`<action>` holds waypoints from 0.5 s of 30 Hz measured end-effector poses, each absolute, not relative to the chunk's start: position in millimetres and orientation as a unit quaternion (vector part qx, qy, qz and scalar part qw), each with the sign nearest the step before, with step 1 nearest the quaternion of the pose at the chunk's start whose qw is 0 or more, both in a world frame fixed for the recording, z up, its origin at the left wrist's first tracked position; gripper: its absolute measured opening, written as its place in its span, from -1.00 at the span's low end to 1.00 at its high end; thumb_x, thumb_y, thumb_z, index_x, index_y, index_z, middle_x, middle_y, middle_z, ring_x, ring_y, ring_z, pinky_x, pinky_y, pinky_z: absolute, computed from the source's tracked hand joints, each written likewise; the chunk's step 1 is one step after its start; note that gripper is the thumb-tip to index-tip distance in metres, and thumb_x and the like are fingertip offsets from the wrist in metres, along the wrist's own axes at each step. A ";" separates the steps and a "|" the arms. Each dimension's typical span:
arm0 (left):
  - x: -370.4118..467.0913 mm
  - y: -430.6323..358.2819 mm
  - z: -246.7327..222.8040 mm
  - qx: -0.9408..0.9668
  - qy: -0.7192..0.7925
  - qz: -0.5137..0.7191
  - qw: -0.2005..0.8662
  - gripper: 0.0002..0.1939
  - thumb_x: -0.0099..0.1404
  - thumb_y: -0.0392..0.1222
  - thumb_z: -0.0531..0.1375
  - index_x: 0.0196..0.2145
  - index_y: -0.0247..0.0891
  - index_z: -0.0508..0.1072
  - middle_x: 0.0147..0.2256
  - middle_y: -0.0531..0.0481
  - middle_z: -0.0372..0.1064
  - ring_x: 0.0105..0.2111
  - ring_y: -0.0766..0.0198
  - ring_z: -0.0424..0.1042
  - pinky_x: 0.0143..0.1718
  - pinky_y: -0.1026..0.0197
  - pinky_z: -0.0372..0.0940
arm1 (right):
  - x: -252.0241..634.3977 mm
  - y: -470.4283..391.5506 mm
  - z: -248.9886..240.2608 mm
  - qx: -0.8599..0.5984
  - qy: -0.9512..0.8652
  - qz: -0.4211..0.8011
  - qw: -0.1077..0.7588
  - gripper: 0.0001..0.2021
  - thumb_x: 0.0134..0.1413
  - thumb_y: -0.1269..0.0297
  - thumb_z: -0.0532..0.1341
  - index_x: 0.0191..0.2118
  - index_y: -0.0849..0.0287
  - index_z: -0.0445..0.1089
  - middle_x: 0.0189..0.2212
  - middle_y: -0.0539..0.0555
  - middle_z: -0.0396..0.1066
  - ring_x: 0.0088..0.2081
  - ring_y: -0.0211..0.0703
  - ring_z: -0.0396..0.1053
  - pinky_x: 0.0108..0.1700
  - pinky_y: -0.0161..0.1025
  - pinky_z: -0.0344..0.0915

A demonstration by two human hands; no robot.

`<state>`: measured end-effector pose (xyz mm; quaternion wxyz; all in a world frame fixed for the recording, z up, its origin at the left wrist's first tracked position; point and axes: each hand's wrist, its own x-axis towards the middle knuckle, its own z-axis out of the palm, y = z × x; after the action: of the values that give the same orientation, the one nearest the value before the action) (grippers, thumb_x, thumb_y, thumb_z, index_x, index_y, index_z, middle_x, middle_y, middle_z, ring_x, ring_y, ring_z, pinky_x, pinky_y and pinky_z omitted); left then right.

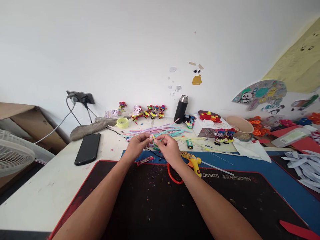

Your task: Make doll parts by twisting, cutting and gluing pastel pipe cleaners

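Note:
My left hand [137,145] and my right hand [170,148] meet above the back edge of the black mat [150,206]. Between their fingertips is a small white and yellow piece [153,137], too small to name. Both hands are closed in a pinch on it. Just below my right hand lies a yellow hot glue gun [195,162] with a clear glue stick [217,168] in its back. A red loop-shaped handle [172,175] shows partly from under my right wrist. A dark red packet [145,160] rests below my left hand.
Behind my hands lie many pastel pipe cleaners [165,129]. Several small colourful figures [155,112] stand along the wall beside a black thermos [181,109]. A phone [87,149] and a fan [15,153] are at left; white paper strips [303,168] lie at right.

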<state>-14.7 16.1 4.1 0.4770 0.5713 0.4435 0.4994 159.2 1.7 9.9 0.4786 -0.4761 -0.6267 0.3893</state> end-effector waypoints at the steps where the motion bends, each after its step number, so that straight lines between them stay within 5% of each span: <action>1: -14.7 16.1 4.2 0.573 0.445 0.498 0.475 -0.57 0.11 0.20 0.39 -0.34 -0.25 0.55 -0.50 0.05 0.42 -0.55 0.33 0.24 -0.48 0.24 0.17 | 158.9 1.1 10.3 -0.476 -0.628 0.386 0.480 -0.77 0.15 0.06 0.30 -0.29 0.12 0.43 -0.69 -0.18 0.11 -0.63 -0.28 0.04 -0.54 -0.31 0.00; 15: -14.3 15.1 4.8 0.582 0.457 0.492 0.459 -0.52 0.08 0.28 0.37 -0.34 -0.22 0.54 -0.50 0.02 0.47 -0.52 0.26 0.34 -0.44 0.21 0.24 | 157.1 -3.9 18.3 -0.484 -0.641 0.357 0.476 -0.80 0.15 0.08 0.27 -0.32 0.11 0.42 -0.68 -0.17 0.07 -0.61 -0.27 0.03 -0.51 -0.29 -0.05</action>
<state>-14.3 15.1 4.8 0.4590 0.5817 0.4573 0.4918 157.1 -3.9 18.3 0.4763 -0.4841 -0.6412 0.3574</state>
